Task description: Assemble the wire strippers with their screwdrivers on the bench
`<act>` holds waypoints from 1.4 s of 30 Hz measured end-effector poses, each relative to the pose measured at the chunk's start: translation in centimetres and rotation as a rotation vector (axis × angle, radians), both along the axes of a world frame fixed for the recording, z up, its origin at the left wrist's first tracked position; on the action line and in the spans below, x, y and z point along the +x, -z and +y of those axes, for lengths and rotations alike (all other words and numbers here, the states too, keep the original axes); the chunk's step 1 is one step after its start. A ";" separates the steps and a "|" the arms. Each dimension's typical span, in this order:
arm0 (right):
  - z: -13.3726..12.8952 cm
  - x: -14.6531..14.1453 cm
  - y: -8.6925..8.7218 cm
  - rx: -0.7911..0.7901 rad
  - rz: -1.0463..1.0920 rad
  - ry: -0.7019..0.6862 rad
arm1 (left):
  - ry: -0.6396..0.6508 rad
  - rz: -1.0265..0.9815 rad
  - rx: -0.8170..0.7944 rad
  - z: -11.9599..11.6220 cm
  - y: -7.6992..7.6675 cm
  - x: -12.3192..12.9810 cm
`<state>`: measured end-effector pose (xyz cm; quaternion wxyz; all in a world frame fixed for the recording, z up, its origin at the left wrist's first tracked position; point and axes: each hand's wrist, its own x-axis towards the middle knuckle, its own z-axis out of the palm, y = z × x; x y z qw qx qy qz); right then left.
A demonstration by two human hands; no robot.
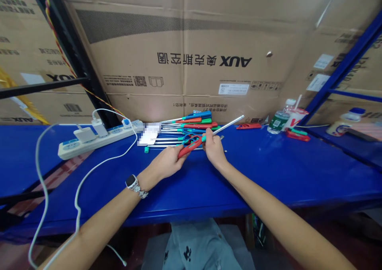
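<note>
My left hand [168,161] is closed round the red handle of a tool [193,143] with green parts and a long metal shaft. The shaft points up and to the right. My right hand [214,146] pinches the same tool where handle and shaft meet. Just behind both hands, a pile of similar tools [198,120] with red, blue and green handles lies on the blue table [191,194], their metal shafts mostly pointing left. A white sheet [149,133] lies at the left end of the pile.
A white power strip [98,140] with plugs and loose cables is at the left. Toward the right stand a green-labelled bottle [278,122], a cup [295,118] and another bottle [346,121]. Red items [249,126] lie near the large cardboard wall [203,31].
</note>
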<state>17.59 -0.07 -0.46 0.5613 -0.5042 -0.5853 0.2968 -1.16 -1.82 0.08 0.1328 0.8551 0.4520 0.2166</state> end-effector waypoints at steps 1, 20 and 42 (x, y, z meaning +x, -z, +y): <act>-0.2 -0.2 0.0 -0.012 0.012 -0.020 | 0.001 -0.026 -0.010 0.0 0.1 0.2; -1.4 0.5 -0.1 -0.059 -0.185 -0.310 | 0.034 -0.671 0.555 0.3 -1.3 -2.3; -1.6 1.6 0.2 0.192 -0.929 -0.506 | 0.144 -0.354 0.314 0.7 -0.4 -1.5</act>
